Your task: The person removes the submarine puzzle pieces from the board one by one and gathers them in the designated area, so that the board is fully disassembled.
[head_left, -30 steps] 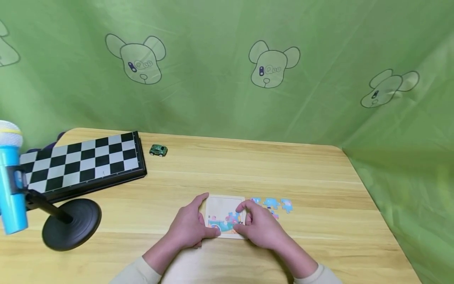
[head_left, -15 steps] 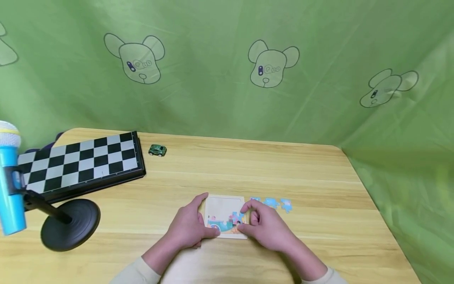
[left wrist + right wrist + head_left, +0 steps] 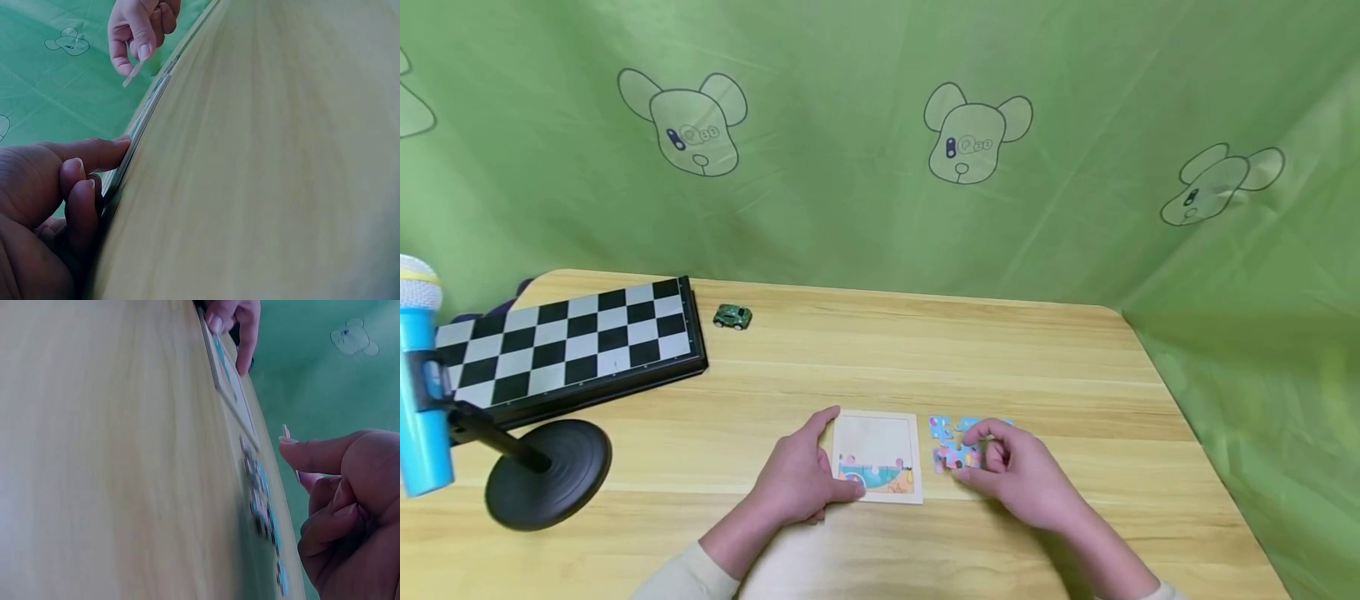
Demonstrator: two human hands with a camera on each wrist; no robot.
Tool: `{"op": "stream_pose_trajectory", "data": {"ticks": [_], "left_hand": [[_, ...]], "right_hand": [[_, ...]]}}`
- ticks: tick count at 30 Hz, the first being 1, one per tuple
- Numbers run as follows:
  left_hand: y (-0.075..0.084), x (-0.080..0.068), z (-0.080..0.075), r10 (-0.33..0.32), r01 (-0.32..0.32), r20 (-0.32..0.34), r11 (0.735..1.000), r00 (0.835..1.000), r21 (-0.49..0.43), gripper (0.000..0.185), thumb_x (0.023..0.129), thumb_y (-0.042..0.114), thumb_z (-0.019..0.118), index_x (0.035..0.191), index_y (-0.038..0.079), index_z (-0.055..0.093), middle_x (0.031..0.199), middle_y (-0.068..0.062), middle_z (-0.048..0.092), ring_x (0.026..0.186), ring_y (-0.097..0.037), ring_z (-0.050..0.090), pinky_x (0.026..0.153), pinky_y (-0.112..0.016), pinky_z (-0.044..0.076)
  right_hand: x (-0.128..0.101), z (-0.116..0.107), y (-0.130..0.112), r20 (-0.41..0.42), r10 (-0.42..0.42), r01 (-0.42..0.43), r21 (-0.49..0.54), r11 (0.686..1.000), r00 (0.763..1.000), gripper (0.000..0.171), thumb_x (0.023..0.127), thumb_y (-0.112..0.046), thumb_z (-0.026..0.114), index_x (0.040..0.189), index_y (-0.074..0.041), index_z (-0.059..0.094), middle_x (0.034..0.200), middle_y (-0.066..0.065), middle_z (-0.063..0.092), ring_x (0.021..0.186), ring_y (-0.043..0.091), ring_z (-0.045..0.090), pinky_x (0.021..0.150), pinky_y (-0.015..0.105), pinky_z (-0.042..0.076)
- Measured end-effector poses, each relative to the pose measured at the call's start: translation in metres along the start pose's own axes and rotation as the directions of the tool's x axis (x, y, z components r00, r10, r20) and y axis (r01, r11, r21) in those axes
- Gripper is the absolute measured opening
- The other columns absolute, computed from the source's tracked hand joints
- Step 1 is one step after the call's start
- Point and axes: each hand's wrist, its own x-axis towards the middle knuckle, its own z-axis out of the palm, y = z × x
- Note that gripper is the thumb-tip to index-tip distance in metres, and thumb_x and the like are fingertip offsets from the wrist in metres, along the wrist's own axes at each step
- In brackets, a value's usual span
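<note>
Two hands at a tray puzzle on a wooden table

Two hands work side by side near the front edge of the wooden table (image 3: 1000,350). My left hand (image 3: 801,479) steadies the puzzle tray (image 3: 880,435), thumb along its left edge and fingers curled against its near corner; the left wrist view shows the thumb (image 3: 94,153) lying flat against the tray's rim. Only the lower strip of the tray carries fitted pieces. My right hand (image 3: 1022,475) sits just right of the tray, among the loose puzzle pieces (image 3: 951,442), and pinches one thin puzzle piece (image 3: 286,431) between thumb and forefinger, lifted slightly off the table. The remaining loose pieces lie in a small cluster between the tray and that hand. Further left, well apart, stand a folded chessboard (image 3: 572,346), a green toy car (image 3: 732,317) and a blue toy microphone (image 3: 418,392) on a black round stand (image 3: 546,475). A green bear-print cloth (image 3: 970,142) hangs behind.
</note>
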Motion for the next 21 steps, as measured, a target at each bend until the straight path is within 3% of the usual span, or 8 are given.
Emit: {"op": "stream_pose_trajectory", "data": {"ticks": [21], "left_hand": [[0.000,0.000,0.001,0.001,-0.001,-0.005,1.000,1.000,0.003,0.108,0.068,0.015,0.093,0.156,0.013,0.030,0.060,-0.007,0.057,0.032,-0.015,0.052,0.032,-0.026,0.042]], "right_hand": [[-0.011,-0.041,0.050,-0.008,-0.012,0.012,-0.036,0.999,1.000,0.037,0.081,-0.018,0.085,0.108,-0.007,0.064,0.063,-0.005,0.037,0.054,0.007,0.036,0.062,0.028,0.040]]}}
